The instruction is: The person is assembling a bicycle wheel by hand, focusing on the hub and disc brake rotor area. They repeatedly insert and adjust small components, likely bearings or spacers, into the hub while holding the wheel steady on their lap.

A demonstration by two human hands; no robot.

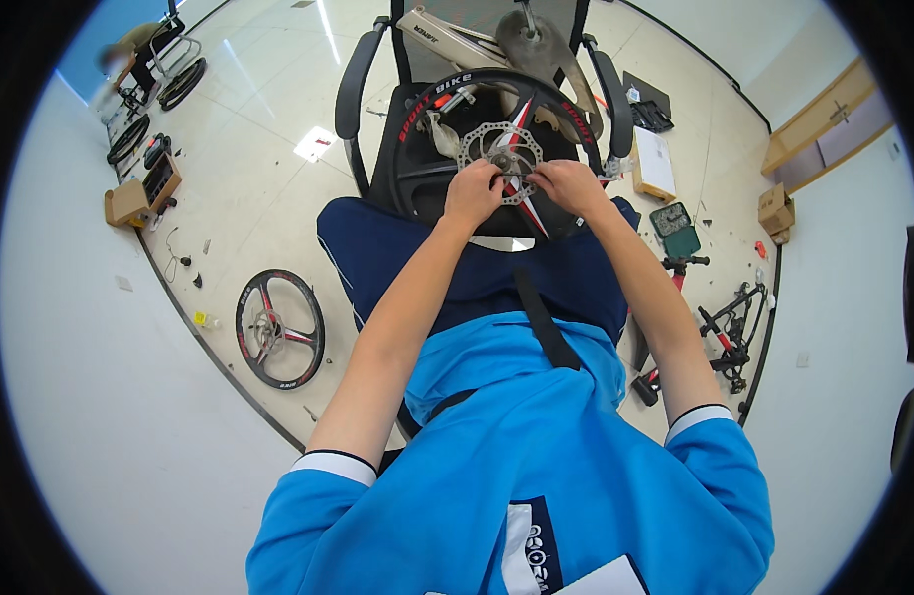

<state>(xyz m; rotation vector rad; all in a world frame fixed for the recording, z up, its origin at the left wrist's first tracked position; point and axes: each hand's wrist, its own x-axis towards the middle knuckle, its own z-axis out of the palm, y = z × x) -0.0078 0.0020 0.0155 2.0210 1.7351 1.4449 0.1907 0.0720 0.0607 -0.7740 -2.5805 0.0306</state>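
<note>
A black bicycle wheel (405, 164) with red and white spokes leans across an office chair in front of my knees. A silver perforated brake disc (469, 147) sits at its hub, facing me. Over the lower part of the disc, my left hand (474, 192) and my right hand (570, 186) are close together, with fingers pinched. Between them runs a thin dark rod (517, 177), apparently held at both ends; its exact kind is too small to make out. Fingertips partly hide the hub.
The chair's armrests (350, 95) flank the wheel, with a pale bike frame (447, 38) behind it. Another wheel (281, 329) lies on the floor at left. At right are a green case (674, 231), a white-topped box (654, 165) and a dark bike frame (727, 337). Another person (129, 59) is far left.
</note>
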